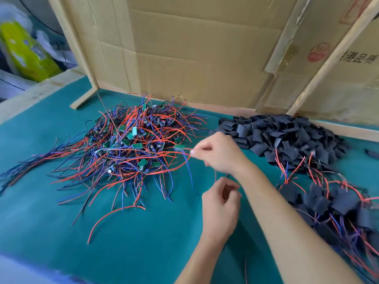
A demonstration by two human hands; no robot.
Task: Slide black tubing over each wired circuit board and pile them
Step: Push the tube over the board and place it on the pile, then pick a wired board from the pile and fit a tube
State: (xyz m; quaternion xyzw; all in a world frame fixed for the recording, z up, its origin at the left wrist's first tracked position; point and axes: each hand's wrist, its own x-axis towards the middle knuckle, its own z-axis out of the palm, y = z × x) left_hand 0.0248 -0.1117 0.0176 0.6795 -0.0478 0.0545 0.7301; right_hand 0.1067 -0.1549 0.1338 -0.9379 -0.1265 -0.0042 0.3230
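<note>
**A:** What did the bench look like from your end?

**B:** I saw a teal cloth (127, 232) over the table, backed by cardboard sheets (194, 48) in a pale wood frame. Three heaps lay on it: bare circuit boards (131, 140) with red, blue and black wires at left, loose black tubing (287, 136) at back right, and the finished pile (336, 203) at near right, running off the picture's edge.

**A:** How many boards?

**B:** Far too tangled for me to count.

**A:** Any writing?

**B:** A round red stamp (320, 52) and black printed characters on the right-hand cardboard, too blurred for me to read. A yellow-green box (26, 52) at far left was blurred too.

**A:** And the hands?

**B:** Two. The right hand (221, 154) pinched the wires of one board (180, 147), held just off the heap's right edge. The left hand (221, 208), below it, had fingers curled round a thin red wire (215, 177); motion blur hid the grip's detail.
</note>
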